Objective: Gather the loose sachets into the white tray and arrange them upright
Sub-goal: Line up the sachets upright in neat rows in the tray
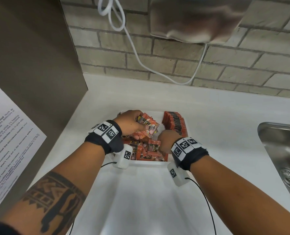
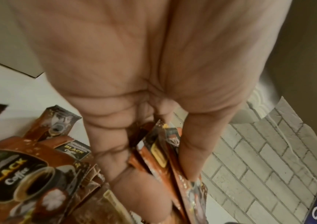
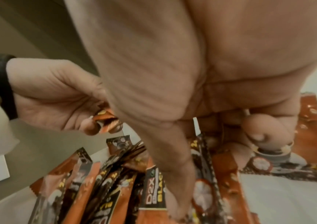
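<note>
A white tray [image 1: 147,164] sits on the white counter and holds orange coffee sachets. A neat upright row of sachets [image 1: 174,123] stands along its right side. A loose pile [image 1: 146,150] fills the rest. My left hand [image 1: 141,122] is raised over the tray's far left and pinches a small stack of sachets [image 2: 159,151] between thumb and fingers. My right hand [image 1: 164,141] reaches down into the pile beside the row. Its thumb is pushed among the sachets, its fingers [image 3: 259,133] are curled, and a sachet [image 3: 224,171] is caught between them.
A steel sink [image 1: 285,158] lies at the right. A brick wall with a hanging white cable [image 1: 140,61] and a beige cloth [image 1: 200,19] is behind the tray. A brown panel with a paper notice [image 1: 8,141] closes off the left.
</note>
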Demonstrator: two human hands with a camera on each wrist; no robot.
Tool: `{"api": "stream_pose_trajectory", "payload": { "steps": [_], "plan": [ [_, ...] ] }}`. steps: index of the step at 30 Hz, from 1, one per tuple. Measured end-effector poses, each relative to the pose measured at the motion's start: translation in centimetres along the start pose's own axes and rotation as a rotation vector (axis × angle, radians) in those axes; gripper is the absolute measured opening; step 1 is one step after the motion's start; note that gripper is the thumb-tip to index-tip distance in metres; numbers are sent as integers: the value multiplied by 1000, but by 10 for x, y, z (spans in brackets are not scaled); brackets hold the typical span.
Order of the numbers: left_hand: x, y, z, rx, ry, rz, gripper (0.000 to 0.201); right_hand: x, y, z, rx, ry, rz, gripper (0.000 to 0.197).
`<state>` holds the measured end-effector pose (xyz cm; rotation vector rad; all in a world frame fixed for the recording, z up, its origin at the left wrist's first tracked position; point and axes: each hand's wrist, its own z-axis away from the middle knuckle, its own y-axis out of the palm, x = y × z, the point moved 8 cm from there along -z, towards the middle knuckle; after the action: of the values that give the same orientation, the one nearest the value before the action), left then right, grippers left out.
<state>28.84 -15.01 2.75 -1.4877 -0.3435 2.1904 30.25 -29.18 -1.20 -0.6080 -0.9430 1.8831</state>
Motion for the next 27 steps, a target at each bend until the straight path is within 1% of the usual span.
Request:
{"api": "stream_pose_trajectory", "payload": {
  "steps": [4, 7, 9, 13, 15, 16, 18, 20, 23, 25, 27],
  "plan": [
    [3, -1, -2, -11, -14, 93, 44, -4, -12, 10, -32, -49, -33, 27],
    [5, -2, -3, -21, -35, 216, 41, -11, -28, 23, -77, -66, -113, 24],
    [8, -4, -3, -54, -61, 314, 41, -19, -38, 33, -109, -75, -189, 21],
    [11, -10, 0, -116, -81, 490, 20, -39, -53, 47, -170, -59, -345, 23],
    [13, -10, 3, -133, -95, 540, 21, -50, -60, 50, -235, -62, -526, 25],
    [13, -8, 4, -128, -97, 562, 26, -53, -61, 52, -268, -79, -680, 24],
    [10, 0, 7, -81, -72, 607, 39, -57, -59, 50, -310, -123, -1031, 19],
    [3, 10, 9, -15, -25, 653, 48, -58, -51, 46, -335, -129, -1265, 17],
    [-10, 18, 13, 82, 50, 749, 54, -56, -42, 36, -364, -86, -1408, 22],
    [-17, 18, 15, 123, 91, 805, 54, -55, -39, 32, -378, -70, -1483, 16],
    [-21, 17, 16, 147, 102, 869, 51, -58, -37, 29, -402, -43, -1559, 11]
  ]
}}
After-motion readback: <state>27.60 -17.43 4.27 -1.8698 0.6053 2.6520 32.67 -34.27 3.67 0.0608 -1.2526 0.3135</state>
